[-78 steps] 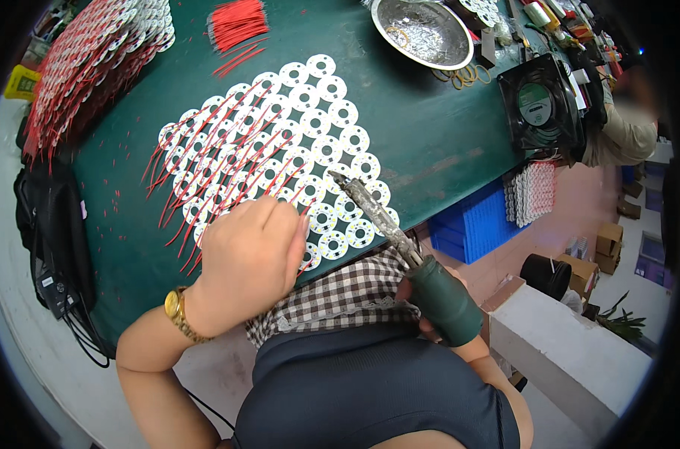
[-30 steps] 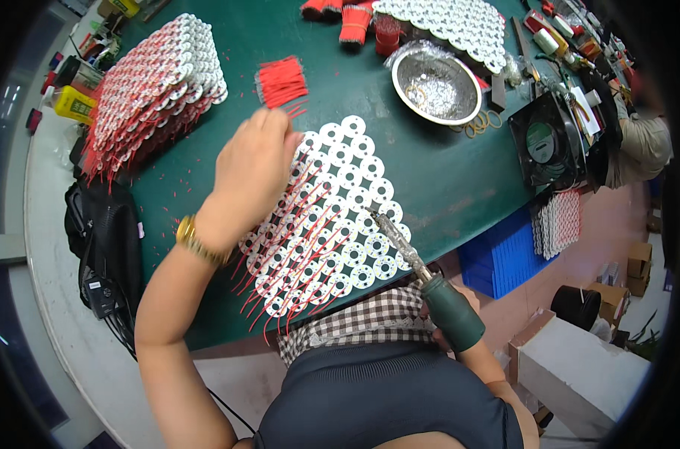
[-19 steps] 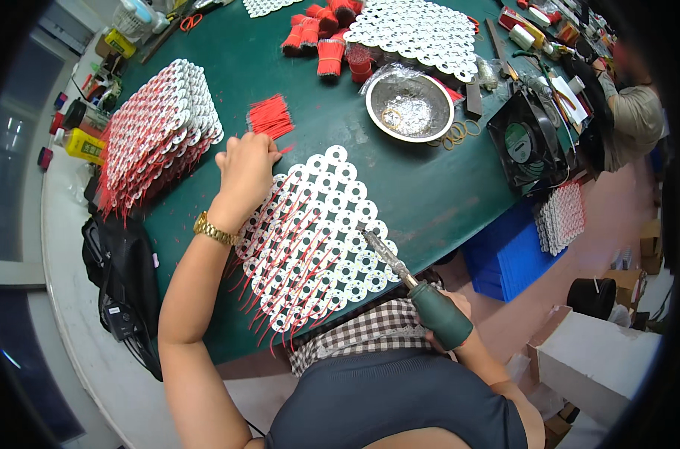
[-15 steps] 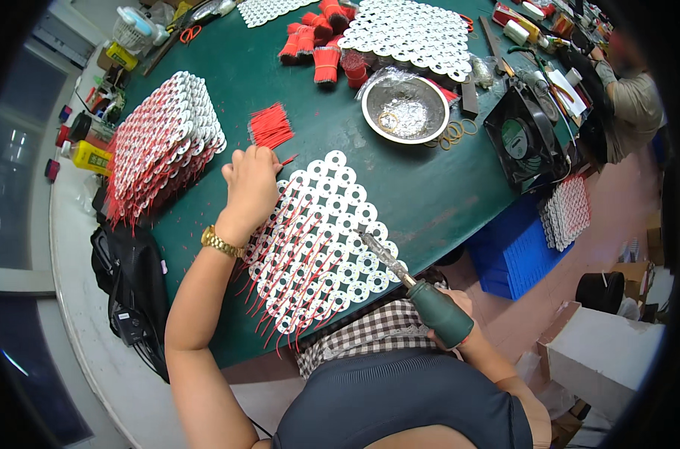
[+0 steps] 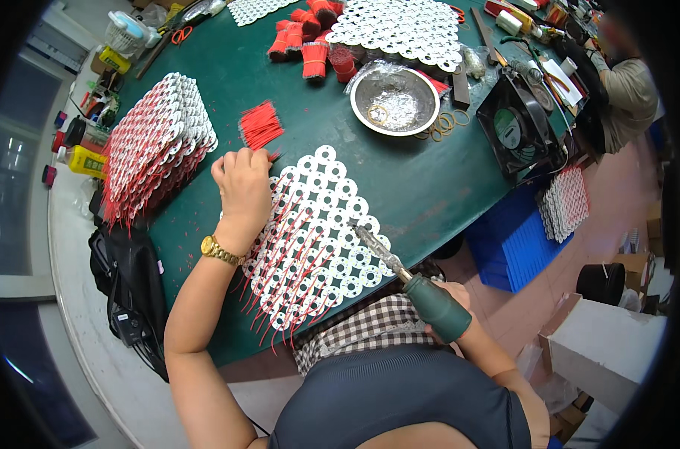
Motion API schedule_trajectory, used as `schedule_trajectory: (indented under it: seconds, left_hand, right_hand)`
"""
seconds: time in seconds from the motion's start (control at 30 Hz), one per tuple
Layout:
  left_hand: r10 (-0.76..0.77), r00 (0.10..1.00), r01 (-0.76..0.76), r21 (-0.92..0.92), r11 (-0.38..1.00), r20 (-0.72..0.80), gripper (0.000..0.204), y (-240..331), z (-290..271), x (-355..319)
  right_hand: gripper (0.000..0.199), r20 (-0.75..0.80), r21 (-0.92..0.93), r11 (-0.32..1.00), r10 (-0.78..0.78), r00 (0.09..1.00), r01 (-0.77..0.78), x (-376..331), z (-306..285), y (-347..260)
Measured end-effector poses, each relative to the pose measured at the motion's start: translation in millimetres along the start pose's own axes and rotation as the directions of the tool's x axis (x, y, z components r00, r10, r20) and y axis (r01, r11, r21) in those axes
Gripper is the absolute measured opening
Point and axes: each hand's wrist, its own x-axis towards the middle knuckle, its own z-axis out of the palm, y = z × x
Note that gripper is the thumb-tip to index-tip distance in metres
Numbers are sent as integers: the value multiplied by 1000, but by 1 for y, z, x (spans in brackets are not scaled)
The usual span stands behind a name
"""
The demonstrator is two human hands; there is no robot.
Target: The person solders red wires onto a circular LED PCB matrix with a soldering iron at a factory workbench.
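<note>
On the table lies a sheet of joined white round circuit boards (image 5: 340, 196) with dark centres. Thin red wires (image 5: 284, 251) stick out from its left and near parts. My left hand (image 5: 244, 187) is closed at the sheet's far left edge, with a short red wire (image 5: 273, 156) poking out by its fingertips. Just beyond it sits a loose bundle of red wires (image 5: 261, 125). My right hand (image 5: 457, 295) grips a soldering iron (image 5: 439, 308) by its green handle, most of the fingers hidden behind it. The iron's tip is over the right half of the sheet.
Stacked wired boards (image 5: 160, 138) stand at left. Tied red wire bundles (image 5: 314, 60), more white boards (image 5: 400, 30) and a metal bowl (image 5: 362, 112) are at the back. A black fan (image 5: 516, 123) stands right, above a blue crate (image 5: 512, 247). Another person (image 5: 630, 93) sits far right.
The whole view has shifted slightly, so the table things appear a little further left and up. My left hand stays closed near the sheet's edge, and the iron stays over the boards.
</note>
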Motion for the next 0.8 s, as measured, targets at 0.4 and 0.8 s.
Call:
schedule_trajectory:
  seconds: [0.4, 0.8]
  left_hand:
    - [-68, 981, 79, 55, 995, -179, 26, -8, 19, 30]
    - [24, 962, 8, 116, 993, -271, 13, -9, 23, 26]
  right_hand:
    - [55, -71, 8, 996, -83, 994, 84, 7, 5, 3]
    - [56, -32, 66, 997, -39, 999, 41, 11, 6, 10]
